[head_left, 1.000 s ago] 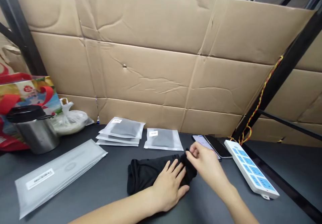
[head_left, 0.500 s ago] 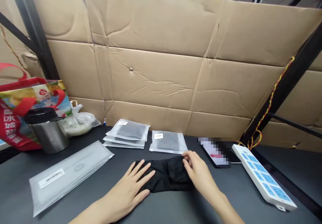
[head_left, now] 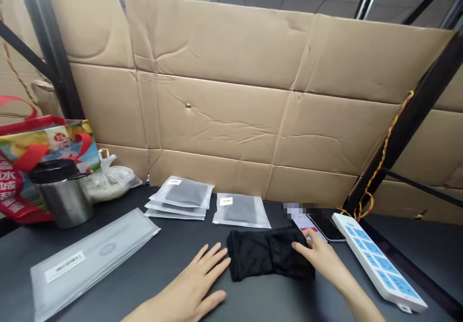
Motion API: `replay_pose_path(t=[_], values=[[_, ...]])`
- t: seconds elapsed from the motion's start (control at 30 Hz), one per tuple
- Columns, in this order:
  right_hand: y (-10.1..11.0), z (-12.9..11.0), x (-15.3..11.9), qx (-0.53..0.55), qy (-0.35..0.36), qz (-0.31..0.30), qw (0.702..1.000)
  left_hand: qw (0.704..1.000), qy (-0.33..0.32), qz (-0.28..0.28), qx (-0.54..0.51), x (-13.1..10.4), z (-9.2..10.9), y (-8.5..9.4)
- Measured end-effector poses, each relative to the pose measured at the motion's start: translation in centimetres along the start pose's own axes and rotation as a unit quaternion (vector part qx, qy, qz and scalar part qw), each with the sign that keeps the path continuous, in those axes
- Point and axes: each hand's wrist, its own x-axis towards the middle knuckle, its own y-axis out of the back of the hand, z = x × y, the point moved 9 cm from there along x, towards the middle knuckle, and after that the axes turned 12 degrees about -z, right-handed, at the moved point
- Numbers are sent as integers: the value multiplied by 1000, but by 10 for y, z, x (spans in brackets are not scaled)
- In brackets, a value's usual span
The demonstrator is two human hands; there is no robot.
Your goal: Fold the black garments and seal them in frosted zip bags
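A folded black fabric garment (head_left: 253, 254) lies in front of me on the dark tabletop; its exact kind does not show. My right hand (head_left: 323, 258) grips its right end, thumb on top and the other fingertips partly hidden at the far edge. Just left of the fabric, my left hand (head_left: 197, 281) rests palm down with its fingers spread, holding nothing. Beyond the garment lies a frosted zip bag (head_left: 241, 211) with a dark item inside and a barcode label. A stack of similar bags (head_left: 183, 194) sits to its left.
Long frosted bags (head_left: 97, 259) lie at left, near a steel flask (head_left: 67, 199), a plastic bag (head_left: 110, 182) and a colourful carrier bag (head_left: 18, 182). At right are a phone (head_left: 331, 228) and a white power strip (head_left: 379, 264). Cardboard (head_left: 224, 95) walls the back.
The black garment has shifted right with my right hand, towards the phone. My left hand has come off the fabric onto the tabletop. The camera view has tilted slightly.
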Motion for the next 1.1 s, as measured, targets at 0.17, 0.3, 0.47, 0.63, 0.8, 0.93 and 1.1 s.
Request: replay_pose_path(t=[0.17,0.3,0.47,0.63,0.8,0.93,1.1], values=[[13,-36,-5,-122,-10,35,992,999,13,31,6,10,2,6],[14,-66,-14,-224,-31,46,973,999,1,38,6,27,3,8],[0,-109,-24,-346,-9,103,932,999,-16,9,-26,40,-2,-10],[-61,-152,-35,-315,143,89,934,999,-22,33,-37,38,-1,-11],[-73,-138,-33,-158,231,-2,960,999,-2,11,-31,38,-2,-12],[-80,-120,-33,-123,288,-129,941,1000,4,-2,-16,40,3,-12],[-99,-107,-38,-131,272,-211,930,998,41,8,36,24,-19,7]])
